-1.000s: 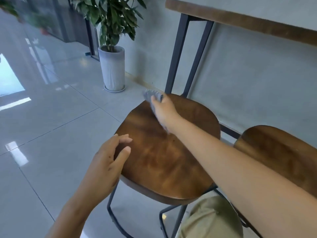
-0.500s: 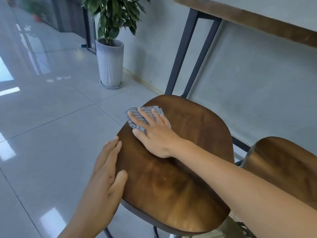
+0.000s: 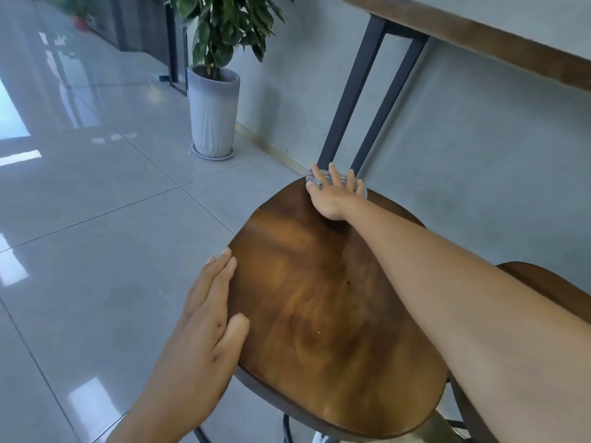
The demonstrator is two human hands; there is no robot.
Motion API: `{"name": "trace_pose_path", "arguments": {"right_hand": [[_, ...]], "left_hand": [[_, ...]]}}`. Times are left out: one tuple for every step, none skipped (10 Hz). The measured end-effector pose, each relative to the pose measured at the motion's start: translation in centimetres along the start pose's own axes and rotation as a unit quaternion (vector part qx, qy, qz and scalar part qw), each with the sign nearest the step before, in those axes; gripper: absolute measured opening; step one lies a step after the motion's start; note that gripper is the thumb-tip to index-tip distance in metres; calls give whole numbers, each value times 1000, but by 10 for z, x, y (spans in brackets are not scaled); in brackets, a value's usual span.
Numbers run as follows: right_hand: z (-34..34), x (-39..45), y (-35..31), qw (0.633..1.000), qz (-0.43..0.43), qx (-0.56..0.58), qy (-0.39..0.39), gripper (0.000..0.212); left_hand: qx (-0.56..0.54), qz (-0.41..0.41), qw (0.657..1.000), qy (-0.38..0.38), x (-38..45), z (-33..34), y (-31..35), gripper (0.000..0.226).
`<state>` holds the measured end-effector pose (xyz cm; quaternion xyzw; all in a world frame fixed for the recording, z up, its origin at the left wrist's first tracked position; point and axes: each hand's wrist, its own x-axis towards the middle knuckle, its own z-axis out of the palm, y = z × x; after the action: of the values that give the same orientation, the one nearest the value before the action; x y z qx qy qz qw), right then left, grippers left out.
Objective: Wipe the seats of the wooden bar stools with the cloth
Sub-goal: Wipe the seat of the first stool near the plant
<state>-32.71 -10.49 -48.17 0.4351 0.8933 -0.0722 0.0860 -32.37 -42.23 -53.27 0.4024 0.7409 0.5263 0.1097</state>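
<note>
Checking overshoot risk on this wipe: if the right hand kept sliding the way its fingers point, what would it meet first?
The right hand, pressing the cloth at the stool seat's far edge, would probably leave the seat and meet the dark table legs just beyond, though depth is unclear.

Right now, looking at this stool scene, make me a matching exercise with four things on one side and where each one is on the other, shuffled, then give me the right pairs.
Things
1. cloth
2. left hand
3. plant pot
4. second stool

Places
A. on the floor by the wall
B. flat against the left edge of the near stool seat
C. at the far edge of the seat, under the right hand
D. to the right, partly hidden behind the right forearm

Pairs: 1-C, 2-B, 3-A, 4-D
</note>
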Motion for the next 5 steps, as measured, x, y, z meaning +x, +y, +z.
{"name": "trace_pose_path", "arguments": {"right_hand": [[6,-15,-17,999,22,41,-7,57],[13,-39,-29,998,-7,63,-28,57],[20,-73,-40,994,-62,73,-55,57],[33,-111,-44,989,-133,56,-42,55],[42,-131,-37,980,-197,31,-24,53]], "left_hand": [[1,-22,999,-24,-3,1,2,80],[3,-22,999,-32,-5,2,2,75],[-19,-46,997,-60,-5,0,1,71],[-29,-40,996,-68,-3,-1,-1,72],[-24,-49,995,-80,-2,-2,-2,72]]}}
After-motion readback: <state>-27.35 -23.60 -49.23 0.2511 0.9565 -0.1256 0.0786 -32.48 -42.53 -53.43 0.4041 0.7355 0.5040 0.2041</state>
